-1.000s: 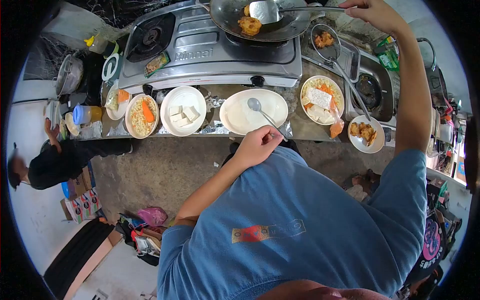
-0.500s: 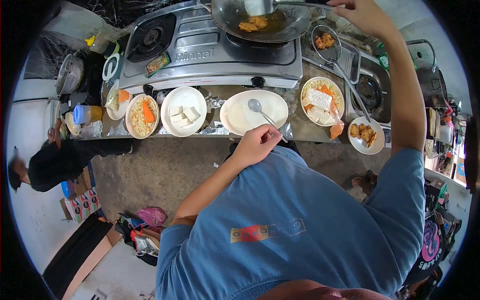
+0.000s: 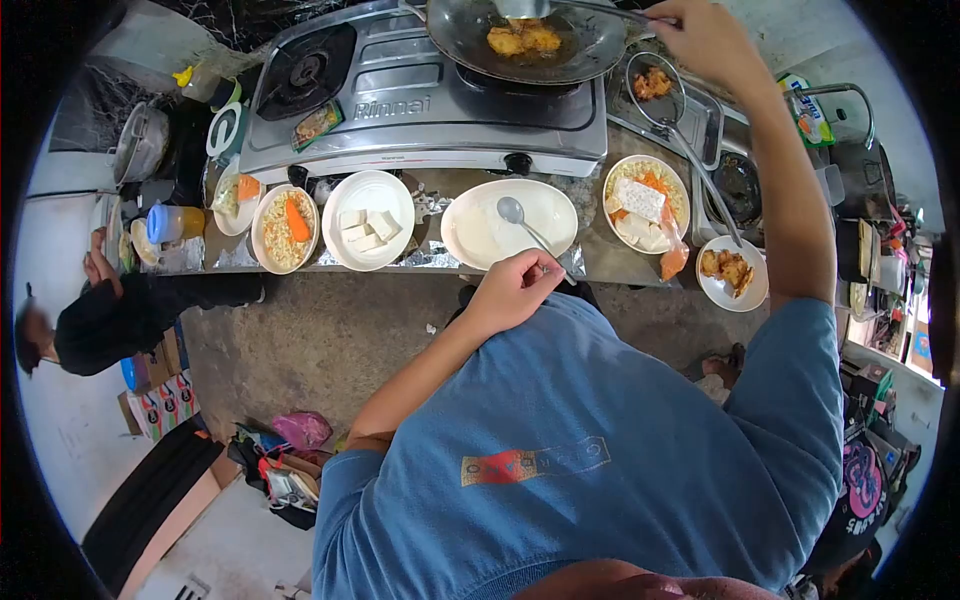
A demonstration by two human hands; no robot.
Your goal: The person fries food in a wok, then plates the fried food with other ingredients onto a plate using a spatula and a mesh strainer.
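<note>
Fritters (image 3: pixel 522 39), two golden pieces, sit in oil in the wok (image 3: pixel 580 55) on the right burner of the gas stove (image 3: pixel 420 110) at the far edge of the counter (image 3: pixel 600 262). A spatula (image 3: pixel 520 8) blade rests just above them; the right hand (image 3: pixel 705 35) has its fingers wrapped tight on the long handle, arm fully stretched over the counter. Left hand (image 3: pixel 512 290) sits at the near edge, fingers pinched on the handle of a spoon (image 3: pixel 510 210) whose bowl lies in the oval plate (image 3: pixel 500 245).

Risks, as I judge them: hot oil could splash onto the outstretched forearm if a fritter slips off the blade, since the reach is long and control at the tip is weak. The forearm passes close over the wire skimmer (image 3: pixel 655 85) and the plate of noodles and tofu (image 3: pixel 630 170); a dip of the elbow could knock either. The spoon is held at its very end, so a tug may tip the oval plate, which sits close to the near edge. The small plate of fried pieces (image 3: pixel 748 285) also overhangs the near right edge. Another person (image 3: pixel 100 320) crouches well off to the left.
</note>
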